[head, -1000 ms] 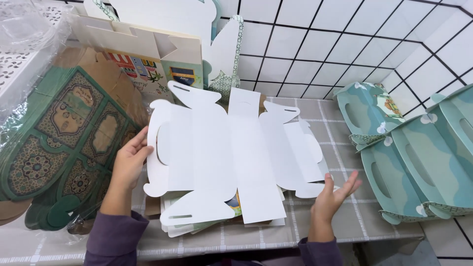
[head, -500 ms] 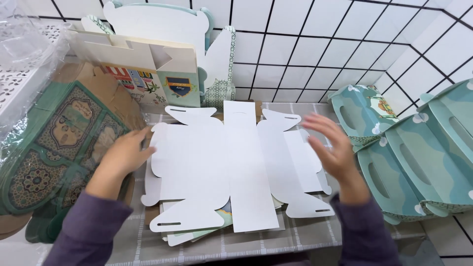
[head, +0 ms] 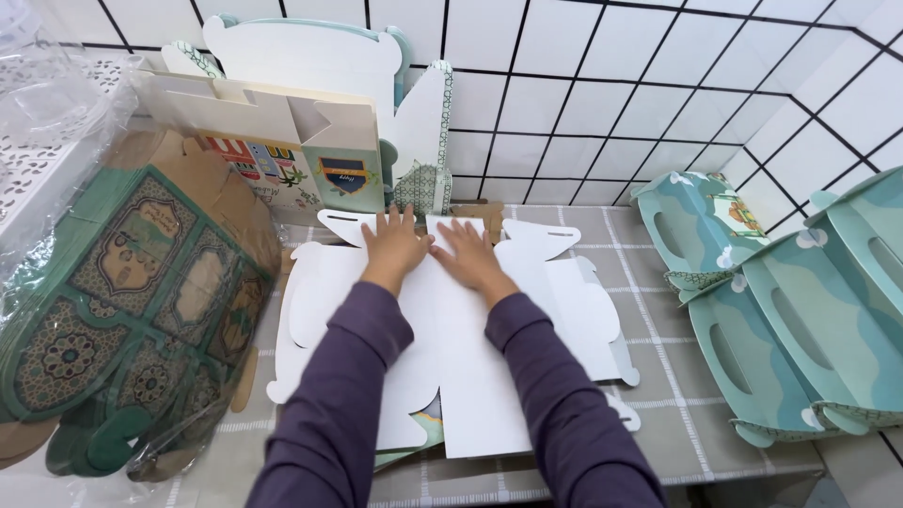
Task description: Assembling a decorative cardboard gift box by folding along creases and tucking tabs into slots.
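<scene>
Left hand: my left hand (head: pixel 395 246) lies flat, palm down, fingers spread narrowly, gripping nothing, pressing on the white die-cut box blank (head: pixel 451 348).
Right hand: my right hand (head: pixel 473 256) lies flat just beside the left, thumbs nearly touching, fingers extended toward the wall, gripping nothing.
Blank position: it lies unfolded, white side up, in the middle of the grey checked table (head: pixel 658 310), on top of a small stack of like sheets. Both my hands rest on its far edge, close to the table's back edge.
Blank orientation: the centre panel runs from the back edge toward the front edge, under my forearms; the handle flaps spread left and right, so the overall long axis lies along the table's width.
Left side: bagged stack of green patterned flats (head: pixel 132 310), at the left edge.
Right side: folded teal carriers (head: pixel 800 301), at the right edge, well apart from my hands.
Back: upright printed cartons (head: pixel 282 150) against the tiled wall (head: pixel 611 94).
</scene>
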